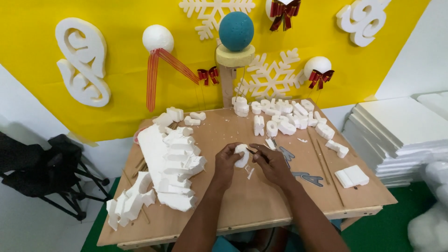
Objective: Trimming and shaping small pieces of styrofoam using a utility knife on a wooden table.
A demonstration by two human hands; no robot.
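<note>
Foam piece (241, 155), white, grainy and rounded, sits pinched between my hands above the middle of the plywood table (242, 205), my landmark. Largest on that smooth tan board, I see a jagged slab of foam offcuts (170, 165) at its left half. Blocky cut foam letters (280, 116) cluster at its far edge. My left hand (226, 163) grips the piece; my right hand (270, 163) closes on a thin dark blade (252, 151) touching it.
</note>
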